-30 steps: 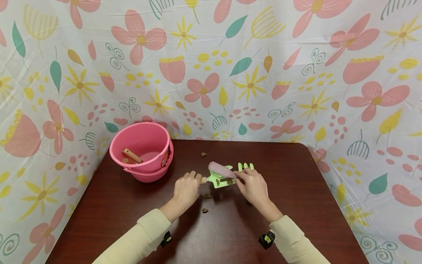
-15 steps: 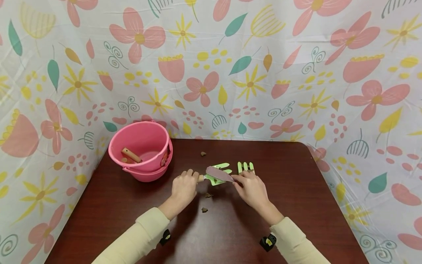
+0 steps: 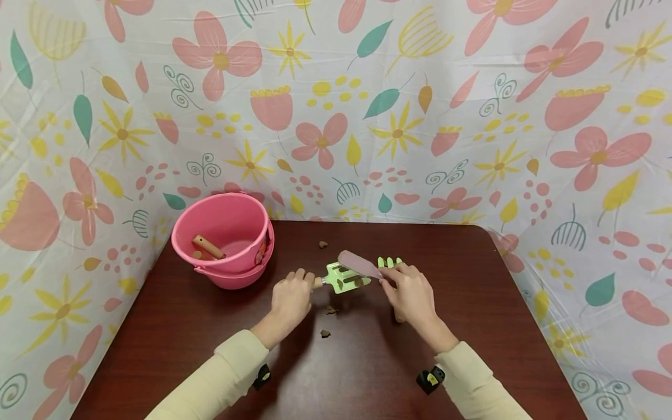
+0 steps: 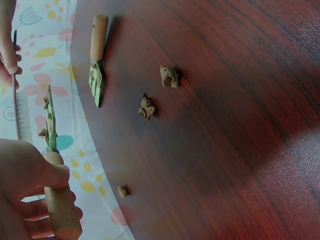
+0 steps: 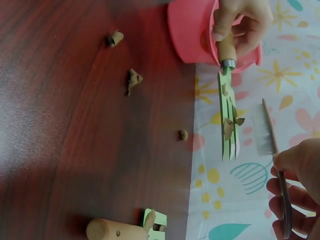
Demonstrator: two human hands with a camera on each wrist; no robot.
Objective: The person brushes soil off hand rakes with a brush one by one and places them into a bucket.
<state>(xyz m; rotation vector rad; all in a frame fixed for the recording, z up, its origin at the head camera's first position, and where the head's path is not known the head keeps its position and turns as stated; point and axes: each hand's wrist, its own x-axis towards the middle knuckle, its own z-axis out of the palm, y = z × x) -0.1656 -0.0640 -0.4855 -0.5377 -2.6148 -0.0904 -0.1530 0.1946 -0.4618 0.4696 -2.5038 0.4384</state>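
My left hand (image 3: 291, 296) grips the wooden handle of a green garden fork (image 4: 51, 120), raised above the table with brown clods stuck on its tines. In my right hand (image 3: 412, 294) is a pinkish brush (image 3: 359, 263), held by its thin handle, its pale bristles (image 5: 261, 129) facing the fork in the right wrist view. The brush head overlaps the fork's tines in the head view. A second green fork (image 4: 96, 62) lies on the table close under my right hand, partly hidden by it in the head view, with brown bits on its tines.
Several brown clods (image 3: 325, 333) lie scattered on the dark wooden table (image 3: 472, 326). Stacked pink buckets (image 3: 226, 233) stand at the back left, with a wooden-handled tool (image 3: 209, 247) inside. A flower-print cloth (image 3: 336, 116) hangs along the back and sides.
The brush dipped left over the fork, then rose back to the right with my right hand. The fork has tilted and shifted slightly left in my left hand.
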